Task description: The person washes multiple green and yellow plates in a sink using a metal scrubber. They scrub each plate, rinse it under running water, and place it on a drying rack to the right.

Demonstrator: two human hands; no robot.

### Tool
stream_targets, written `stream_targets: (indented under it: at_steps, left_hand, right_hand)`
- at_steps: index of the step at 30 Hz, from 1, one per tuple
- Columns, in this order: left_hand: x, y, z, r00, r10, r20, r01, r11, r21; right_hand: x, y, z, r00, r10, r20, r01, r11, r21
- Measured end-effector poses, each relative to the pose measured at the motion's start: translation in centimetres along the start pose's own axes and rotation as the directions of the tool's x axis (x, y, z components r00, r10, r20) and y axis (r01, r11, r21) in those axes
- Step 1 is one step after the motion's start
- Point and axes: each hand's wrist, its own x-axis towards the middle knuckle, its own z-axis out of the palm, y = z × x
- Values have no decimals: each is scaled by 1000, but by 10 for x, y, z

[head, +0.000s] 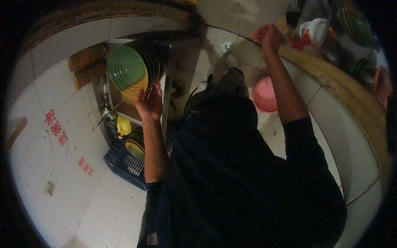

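Note:
On the left, my left hand (pixel 150 104) grips the lower rim of a tilted stack of round green and yellow plates (pixel 127 66). The stack is over a metal sink (pixel 124 115); whether the sink's edge also bears it I cannot tell. At the upper right, my right hand (pixel 270 39) is raised with its fingers curled, near a yellowish counter edge (pixel 297 60). It is blurred, and nothing plainly shows in it.
A faucet (pixel 107 114) and a yellow plastic jug (pixel 124 126) are beside the sink. More plates (pixel 136 148) stand by a dark plastic crate (pixel 124 166). A pink basin (pixel 264 94) is low on my right. A white-handled container (pixel 314 29) is beyond the counter edge.

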Motion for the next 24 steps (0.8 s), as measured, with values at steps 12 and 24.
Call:
stream_targets:
  at_steps: [12,24]
  left_hand:
    - [6,0,-12,1000,7,5,-7,1000,-15]
    - [1,-8,-12,999,-21,-39,22,999,24]
  right_hand:
    - [0,15,-4,1000,2,30,-4,997,72]
    - [44,74,-15,921,-339,191,388,829,-403]
